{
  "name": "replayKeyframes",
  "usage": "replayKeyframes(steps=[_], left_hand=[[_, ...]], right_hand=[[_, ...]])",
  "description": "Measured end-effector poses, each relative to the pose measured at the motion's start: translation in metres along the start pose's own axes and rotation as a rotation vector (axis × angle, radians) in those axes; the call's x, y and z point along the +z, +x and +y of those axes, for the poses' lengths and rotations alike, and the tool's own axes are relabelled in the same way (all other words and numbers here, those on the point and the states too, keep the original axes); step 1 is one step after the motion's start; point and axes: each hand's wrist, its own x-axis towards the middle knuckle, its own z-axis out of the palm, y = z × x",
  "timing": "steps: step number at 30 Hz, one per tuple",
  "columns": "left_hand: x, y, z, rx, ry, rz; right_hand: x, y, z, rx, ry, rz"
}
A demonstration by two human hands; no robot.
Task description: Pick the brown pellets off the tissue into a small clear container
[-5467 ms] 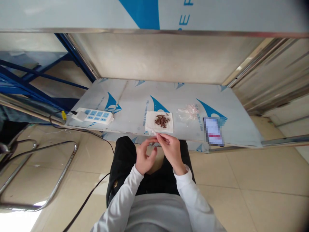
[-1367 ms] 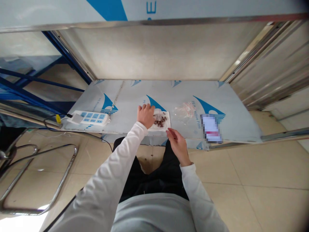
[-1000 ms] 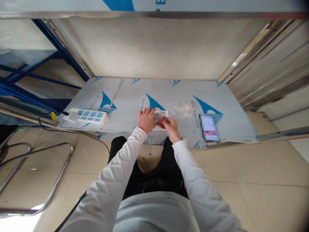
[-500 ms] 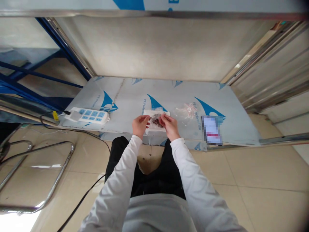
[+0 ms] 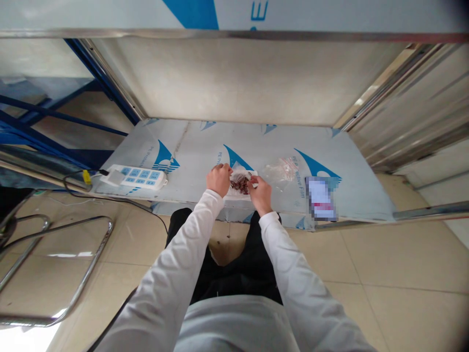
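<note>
A small heap of dark reddish-brown pieces (image 5: 240, 185) lies on a white sheet (image 5: 234, 197) near the table's front edge. Behind the heap is a crumpled clear plastic bag (image 5: 239, 168). My left hand (image 5: 219, 180) is closed at the left side of the bag, its fingertips pressed together; whatever they hold is too small to make out. On the other side, my right hand (image 5: 260, 194) has thumb and fingers pinched at the right edge of the heap. What sits in that pinch is unclear.
Right of the heap lies a pile of clear zip bags (image 5: 282, 169), then a phone (image 5: 321, 198) by the front edge. A white power strip (image 5: 141, 177) with a black cable is on the left of the film-covered table (image 5: 198, 161). An upper shelf (image 5: 120, 17) overhangs the back.
My left hand has moved right and slightly away from me, to the plastic bag, and its fingers have closed. My right hand has shifted slightly right and nearer, uncovering more of the brown heap.
</note>
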Motion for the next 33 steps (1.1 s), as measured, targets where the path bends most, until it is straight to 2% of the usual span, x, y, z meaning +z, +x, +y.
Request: replayKeyframes(steps=[3, 8, 13, 18, 26, 33], left_hand=[[0.003, 0.006, -0.001, 0.102, 0.009, -0.032], [0.003, 0.014, -0.006, 0.197, -0.07, -0.032], [0.005, 0.01, -0.018, 0.097, -0.225, 0.082], [0.013, 0.004, -0.027, 0.016, -0.34, 0.086], [0.019, 0.009, -0.018, 0.009, -0.411, 0.121], [0.015, 0.005, -0.019, -0.031, -0.479, 0.154]], right_hand=[[-0.001, 0.011, -0.004, -0.073, -0.005, 0.0], [-0.004, 0.043, -0.023, -0.224, 0.084, -0.18], [-0.007, 0.053, -0.027, -0.193, 0.14, -0.153], [-0.004, 0.046, -0.017, -0.152, 0.203, -0.153], [-0.003, 0.04, -0.02, -0.166, 0.195, -0.159], [-0.015, 0.043, -0.025, -0.153, 0.152, -0.152]])
